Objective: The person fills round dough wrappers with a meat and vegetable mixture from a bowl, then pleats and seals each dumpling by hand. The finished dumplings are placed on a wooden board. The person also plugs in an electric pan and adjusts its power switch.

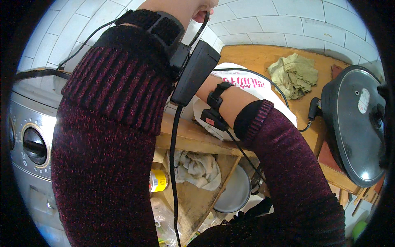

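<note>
My left hand (205,11) is raised at the top edge, mostly cut off by the frame. Its visible fingertips are curled beside a black cable (201,29); whether they hold it is unclear. A black box-shaped device (196,74) is strapped at my left wrist and blocks the view past it. My right forearm (237,100) reaches over a white plastic bag (279,109) with red writing, which lies on a wooden table (247,55). A smaller black device (214,119) sits on my right wrist. My right hand is hidden behind the left wrist's device.
A crumpled yellow-green cloth (293,75) and an electric pan with a glass lid (355,123) are on the table. Below are a grey cloth (197,169), a yellow-labelled jar (159,180) and a pot (234,191). At left stands a silver appliance with a dial (34,145).
</note>
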{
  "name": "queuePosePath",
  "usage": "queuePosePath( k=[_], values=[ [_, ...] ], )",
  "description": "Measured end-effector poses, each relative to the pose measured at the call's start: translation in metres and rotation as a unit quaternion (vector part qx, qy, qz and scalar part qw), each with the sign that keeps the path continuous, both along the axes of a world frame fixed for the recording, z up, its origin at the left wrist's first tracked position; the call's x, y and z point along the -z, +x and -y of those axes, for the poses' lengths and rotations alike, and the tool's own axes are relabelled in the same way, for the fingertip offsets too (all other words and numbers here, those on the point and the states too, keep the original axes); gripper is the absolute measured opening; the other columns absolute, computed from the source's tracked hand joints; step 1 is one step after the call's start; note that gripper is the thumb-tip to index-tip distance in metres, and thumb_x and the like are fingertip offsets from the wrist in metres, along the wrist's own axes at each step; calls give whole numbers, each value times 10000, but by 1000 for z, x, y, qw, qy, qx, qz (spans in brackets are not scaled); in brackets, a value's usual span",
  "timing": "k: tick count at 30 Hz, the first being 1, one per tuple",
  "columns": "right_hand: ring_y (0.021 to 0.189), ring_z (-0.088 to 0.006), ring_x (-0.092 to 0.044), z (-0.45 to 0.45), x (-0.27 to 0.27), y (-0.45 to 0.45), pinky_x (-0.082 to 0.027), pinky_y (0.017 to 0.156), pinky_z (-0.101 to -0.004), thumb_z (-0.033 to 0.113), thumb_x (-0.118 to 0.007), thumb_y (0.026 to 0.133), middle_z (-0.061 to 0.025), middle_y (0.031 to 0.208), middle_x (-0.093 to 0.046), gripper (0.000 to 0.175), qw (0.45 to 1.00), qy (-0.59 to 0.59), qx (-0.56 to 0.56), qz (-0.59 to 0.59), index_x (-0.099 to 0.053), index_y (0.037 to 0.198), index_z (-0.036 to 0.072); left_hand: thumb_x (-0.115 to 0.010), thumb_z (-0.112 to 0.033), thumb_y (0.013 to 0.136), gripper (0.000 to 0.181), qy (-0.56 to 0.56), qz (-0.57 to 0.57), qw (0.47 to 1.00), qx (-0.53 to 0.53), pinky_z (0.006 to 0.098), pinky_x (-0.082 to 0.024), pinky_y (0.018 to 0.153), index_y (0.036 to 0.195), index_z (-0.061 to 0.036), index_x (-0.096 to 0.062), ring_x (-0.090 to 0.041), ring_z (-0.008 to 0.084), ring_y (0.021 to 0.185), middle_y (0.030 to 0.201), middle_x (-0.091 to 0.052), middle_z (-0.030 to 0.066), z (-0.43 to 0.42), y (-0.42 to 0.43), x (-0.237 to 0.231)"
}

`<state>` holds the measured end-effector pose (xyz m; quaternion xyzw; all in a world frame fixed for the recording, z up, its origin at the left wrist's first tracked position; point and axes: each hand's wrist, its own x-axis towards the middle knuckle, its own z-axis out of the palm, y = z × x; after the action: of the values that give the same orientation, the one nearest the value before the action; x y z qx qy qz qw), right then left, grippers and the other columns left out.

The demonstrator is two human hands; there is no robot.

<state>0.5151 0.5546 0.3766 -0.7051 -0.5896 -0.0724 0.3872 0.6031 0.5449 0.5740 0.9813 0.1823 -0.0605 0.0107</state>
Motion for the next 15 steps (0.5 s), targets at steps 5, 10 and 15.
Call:
queuePosePath(
  k=[5,10,15],
  values=[
    [849,-266,-710,11,1,-5,-539,734,-375,493,-689,708,-48,895,-736,363,998,61,9,-7,-768,905,199,-616,-121,944,288,138,-78,985,71,330,-515,515,1211,-22,-663,-641,193,574,748,-687,109,-2,4,-2],
    [871,-260,-712,13,-7,-12,-539,748,-370,459,-698,699,-58,906,-739,356,996,62,22,-61,-770,929,198,-627,-182,941,334,222,-109,967,56,343,-519,547,1267,-118,-654,-641,188,595,748,-691,92,1,5,-2],
    [962,-253,-702,22,-20,-13,-544,797,-372,477,-727,695,-81,1000,-735,422,996,-5,-8,-86,-763,1006,194,-639,-186,925,399,310,-149,933,107,358,-518,543,1320,-131,-621,-640,196,594,736,-686,96,5,1,-3]
  ],
)
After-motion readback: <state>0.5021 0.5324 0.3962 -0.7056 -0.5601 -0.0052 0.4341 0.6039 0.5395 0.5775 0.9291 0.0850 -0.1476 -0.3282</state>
